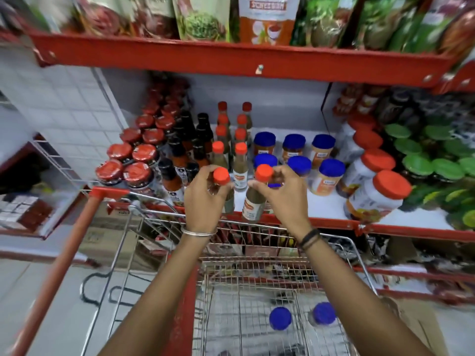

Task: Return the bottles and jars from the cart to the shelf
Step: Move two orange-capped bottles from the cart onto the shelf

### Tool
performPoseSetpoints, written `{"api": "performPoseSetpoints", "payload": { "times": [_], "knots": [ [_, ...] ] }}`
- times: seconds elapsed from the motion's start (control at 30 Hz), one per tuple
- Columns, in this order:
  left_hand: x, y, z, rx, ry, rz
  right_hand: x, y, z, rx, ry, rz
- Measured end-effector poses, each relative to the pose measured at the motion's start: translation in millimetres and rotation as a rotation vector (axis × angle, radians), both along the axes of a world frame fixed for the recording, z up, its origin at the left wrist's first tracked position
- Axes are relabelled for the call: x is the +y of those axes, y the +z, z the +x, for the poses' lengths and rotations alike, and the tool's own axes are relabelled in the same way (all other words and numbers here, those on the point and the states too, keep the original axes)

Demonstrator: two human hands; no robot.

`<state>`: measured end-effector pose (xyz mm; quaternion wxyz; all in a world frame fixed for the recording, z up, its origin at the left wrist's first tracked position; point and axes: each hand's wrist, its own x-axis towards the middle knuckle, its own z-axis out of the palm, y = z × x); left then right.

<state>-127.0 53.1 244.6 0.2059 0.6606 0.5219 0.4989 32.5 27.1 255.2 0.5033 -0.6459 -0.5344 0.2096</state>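
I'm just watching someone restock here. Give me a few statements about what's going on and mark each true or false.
1. Each hand holds an orange-capped bottle. True: left hand holds the left bottle, right hand holds the right bottle.
2. The cart holds nothing. False: two blue-lidded jars remain inside.
3. Blue-lidded jars on the shelf stand right of the orange-capped row. True.
4. Both wrists are bare. False: each wears a band.

Left hand and right hand each gripping an orange-capped brown sauce bottle above red-edged white shelf; two blurred, seemingly blue-lidded jars in wire cart.
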Motion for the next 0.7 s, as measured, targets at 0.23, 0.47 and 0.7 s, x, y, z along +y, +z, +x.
{"api": "performPoseSetpoints", "payload": {
  "times": [0.23, 0.47, 0.7],
  "knots": [
    [41, -14, 3, 0.055, 0.055, -0.071, 46, -21, -20, -0.08, -0.081, -0.031],
    [59, -35, 2, 0.064, 0.032, -0.131, 68, -46, -29, -0.16, -0.103, -0.126],
    [65, -48, 0, 0.158, -0.033, -0.124, 74, -44, -32, -0.237, -0.115, -0.169]
  ]
}}
